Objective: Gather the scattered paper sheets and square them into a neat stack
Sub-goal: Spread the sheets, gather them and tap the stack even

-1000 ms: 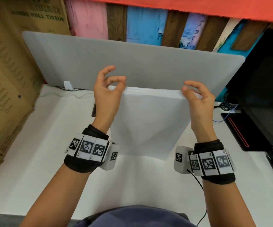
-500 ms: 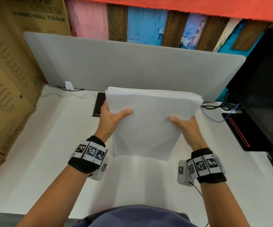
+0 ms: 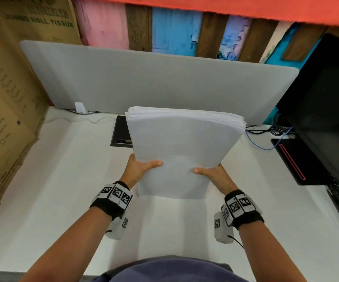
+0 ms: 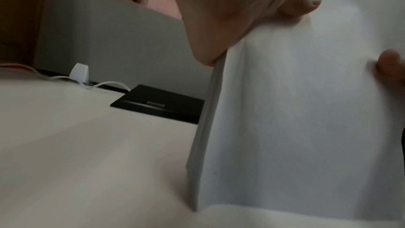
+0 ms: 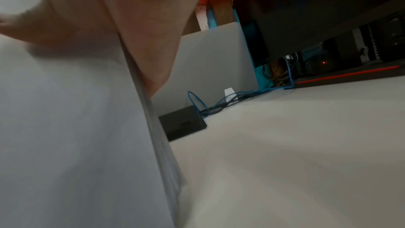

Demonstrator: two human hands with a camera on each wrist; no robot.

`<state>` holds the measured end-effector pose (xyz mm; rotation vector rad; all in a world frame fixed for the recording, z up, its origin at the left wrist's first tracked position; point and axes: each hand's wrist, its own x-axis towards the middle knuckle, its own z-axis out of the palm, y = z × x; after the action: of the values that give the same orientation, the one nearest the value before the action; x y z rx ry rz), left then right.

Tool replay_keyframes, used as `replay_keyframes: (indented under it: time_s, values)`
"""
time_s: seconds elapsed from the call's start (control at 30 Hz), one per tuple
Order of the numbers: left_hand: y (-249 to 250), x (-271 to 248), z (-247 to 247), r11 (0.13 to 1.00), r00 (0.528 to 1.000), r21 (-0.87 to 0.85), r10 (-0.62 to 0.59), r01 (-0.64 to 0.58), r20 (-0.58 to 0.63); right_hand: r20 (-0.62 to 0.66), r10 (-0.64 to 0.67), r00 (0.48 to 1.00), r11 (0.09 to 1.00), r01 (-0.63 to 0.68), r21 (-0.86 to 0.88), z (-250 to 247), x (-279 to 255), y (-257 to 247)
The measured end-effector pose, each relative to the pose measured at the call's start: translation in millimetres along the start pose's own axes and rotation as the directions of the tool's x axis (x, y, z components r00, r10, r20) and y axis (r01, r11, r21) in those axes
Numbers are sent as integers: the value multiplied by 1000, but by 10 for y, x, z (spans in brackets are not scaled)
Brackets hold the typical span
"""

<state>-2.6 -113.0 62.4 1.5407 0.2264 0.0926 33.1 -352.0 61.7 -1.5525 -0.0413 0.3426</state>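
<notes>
A thick stack of white paper sheets (image 3: 180, 143) stands on edge on the white desk (image 3: 52, 190), its bottom edge resting on the surface. My left hand (image 3: 142, 167) grips the stack's left side low down, thumb across the front face. On the right side my right hand (image 3: 211, 174) holds it the same way. The fingers behind the sheets are hidden. In the left wrist view the stack (image 4: 295, 119) fills the right half under my left hand (image 4: 252, 15); in the right wrist view the stack (image 5: 72, 127) fills the left under my right hand (image 5: 122, 23).
A grey divider panel (image 3: 154, 82) runs along the desk's back edge. A flat black device (image 3: 120, 132) lies behind the stack. Cardboard boxes (image 3: 7, 98) wall off the left. A black monitor (image 3: 327, 110), its base and cables (image 3: 266, 135) occupy the right.
Both hands have slid down from the stack's top corners to its lower sides, and the stack has come lower and nearer to me, still upright.
</notes>
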Motion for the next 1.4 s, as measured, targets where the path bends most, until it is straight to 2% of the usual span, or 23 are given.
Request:
replay_keyframes:
  time_s: [0.1,0.2,0.37,0.43,0.53,0.67,0.77,0.87,0.97,1.03,1.13,1.23,1.33,1.4]
  values:
    - [-121,-3,-37,996,996,32,-84,83,42,28,64,998,997,-63,-42,-8,-2,166]
    - [-86,31,-17,991,991,52,-123,120,53,1,64,998,996,-64,-69,-35,-8,191]
    - [-6,68,158,998,996,36,-48,45,72,-132,56,990,994,-68,-88,-140,-104,154]
    - [-159,25,228,996,996,77,-40,34,79,-170,76,983,989,-96,-115,-180,-205,271]
    - [-533,-44,300,969,984,208,-153,132,91,-223,165,961,972,-197,-131,-243,-352,524]
    - [-899,-118,326,867,916,429,-358,254,181,-348,291,891,877,-394,-275,-390,-454,845]
    - [-939,-149,317,840,872,449,-436,305,223,-409,346,844,770,-504,-390,-526,-450,936]
    - [-975,-126,342,834,876,459,-436,307,206,-455,393,799,661,-590,-464,-605,-440,908]
    - [-899,-174,451,808,879,519,-432,278,201,-521,387,761,571,-641,-512,-618,-458,866]
    - [-870,-183,529,782,886,578,-416,233,206,-548,355,758,540,-644,-541,-599,-470,848]
    - [-908,-138,606,739,911,663,-347,120,222,-554,300,776,550,-615,-565,-543,-469,827]
    - [-846,-106,648,679,888,722,-405,134,216,-571,338,748,504,-657,-561,-452,-469,750]
    - [-863,-43,652,671,876,728,-426,140,224,-578,373,725,452,-687,-569,-416,-444,749]
    - [-786,-16,625,675,851,721,-463,157,247,-577,385,720,433,-693,-576,-397,-454,737]
